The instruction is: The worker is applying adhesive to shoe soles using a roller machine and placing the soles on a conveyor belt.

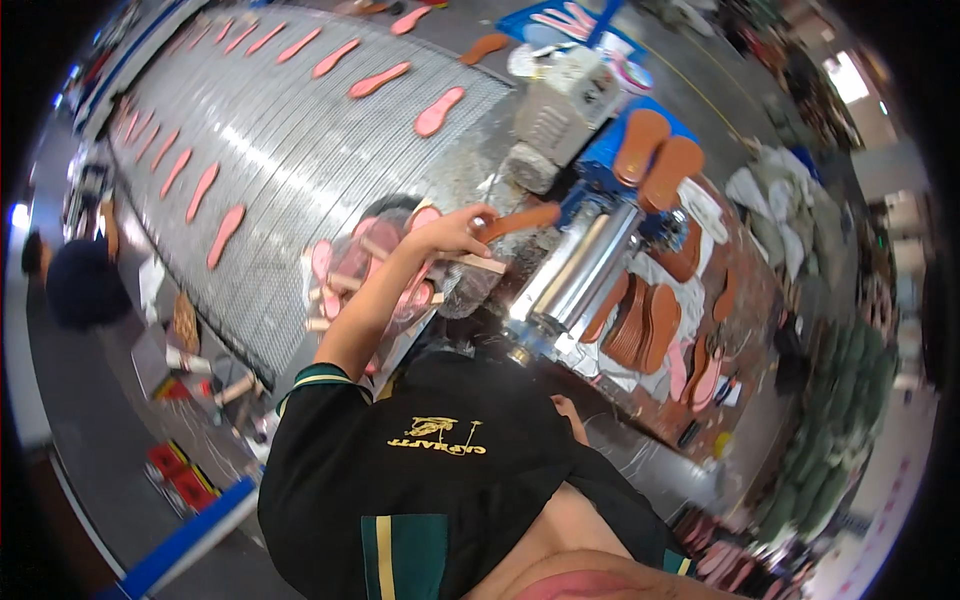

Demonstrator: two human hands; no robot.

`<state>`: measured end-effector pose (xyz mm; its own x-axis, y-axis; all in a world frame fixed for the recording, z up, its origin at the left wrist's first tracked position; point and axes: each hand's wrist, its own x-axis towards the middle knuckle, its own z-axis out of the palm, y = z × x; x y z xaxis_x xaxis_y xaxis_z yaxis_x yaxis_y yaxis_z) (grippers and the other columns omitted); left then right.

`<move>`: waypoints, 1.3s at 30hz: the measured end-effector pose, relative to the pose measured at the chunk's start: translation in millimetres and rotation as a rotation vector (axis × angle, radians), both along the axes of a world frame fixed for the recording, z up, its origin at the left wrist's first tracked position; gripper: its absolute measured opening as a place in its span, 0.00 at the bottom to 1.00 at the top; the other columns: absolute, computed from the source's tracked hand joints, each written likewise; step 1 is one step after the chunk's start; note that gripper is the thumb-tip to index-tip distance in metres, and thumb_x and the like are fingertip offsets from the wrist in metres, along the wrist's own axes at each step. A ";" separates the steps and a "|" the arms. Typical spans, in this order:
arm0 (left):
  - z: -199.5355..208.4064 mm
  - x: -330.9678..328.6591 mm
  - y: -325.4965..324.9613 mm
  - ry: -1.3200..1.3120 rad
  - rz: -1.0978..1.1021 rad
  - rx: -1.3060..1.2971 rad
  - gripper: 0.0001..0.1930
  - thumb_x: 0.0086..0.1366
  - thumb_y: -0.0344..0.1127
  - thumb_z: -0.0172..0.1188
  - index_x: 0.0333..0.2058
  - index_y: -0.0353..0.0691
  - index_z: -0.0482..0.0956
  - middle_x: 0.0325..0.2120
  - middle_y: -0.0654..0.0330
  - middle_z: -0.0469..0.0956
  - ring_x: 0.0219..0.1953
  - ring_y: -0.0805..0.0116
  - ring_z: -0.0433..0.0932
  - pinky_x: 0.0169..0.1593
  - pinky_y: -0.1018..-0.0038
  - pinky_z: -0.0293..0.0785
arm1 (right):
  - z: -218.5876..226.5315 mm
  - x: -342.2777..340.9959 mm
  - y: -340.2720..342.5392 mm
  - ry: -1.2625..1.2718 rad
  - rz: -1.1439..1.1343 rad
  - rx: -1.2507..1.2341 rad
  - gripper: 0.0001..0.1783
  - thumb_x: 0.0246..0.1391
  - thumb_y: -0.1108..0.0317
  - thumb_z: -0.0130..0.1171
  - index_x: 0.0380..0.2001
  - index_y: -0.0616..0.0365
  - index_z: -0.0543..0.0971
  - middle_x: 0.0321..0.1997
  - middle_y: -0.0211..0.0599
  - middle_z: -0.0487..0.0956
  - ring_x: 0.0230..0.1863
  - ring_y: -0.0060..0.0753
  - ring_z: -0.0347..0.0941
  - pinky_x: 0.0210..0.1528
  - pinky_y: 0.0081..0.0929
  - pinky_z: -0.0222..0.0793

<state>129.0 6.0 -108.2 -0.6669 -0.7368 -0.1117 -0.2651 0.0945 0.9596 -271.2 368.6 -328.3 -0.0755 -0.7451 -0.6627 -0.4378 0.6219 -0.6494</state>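
My left hand (452, 233) reaches out over a pile of pink shoe soles (378, 240). Its fingers are closed on the near end of a brown shoe sole (525, 221), whose other end points toward the metal rollers (575, 270). Just below those fingers lies a tan strip (482, 263) beside a clear, crinkled plastic piece (468, 292). Of my right hand (570, 418) only a part shows, low beside my dark shirt near the roller machine; its fingers are mostly hidden.
A wide mesh conveyor (290, 120) carries rows of pink soles. Right of the rollers, a worn table (735, 290) bears a stack of brown soles (645, 322). Two more brown soles (660, 165) rest above the rollers, near a grey machine housing (562, 105). Another person (88, 283) is at far left.
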 end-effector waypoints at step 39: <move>196.1 -66.0 151.6 0.694 0.100 0.375 0.09 0.64 0.39 0.54 0.38 0.40 0.75 0.26 0.67 0.75 0.30 0.79 0.73 0.33 0.79 0.71 | 486.9 188.3 -192.9 -0.300 0.824 -1.147 0.11 0.42 0.70 0.63 0.13 0.54 0.72 0.12 0.30 0.67 0.15 0.35 0.67 0.19 0.31 0.60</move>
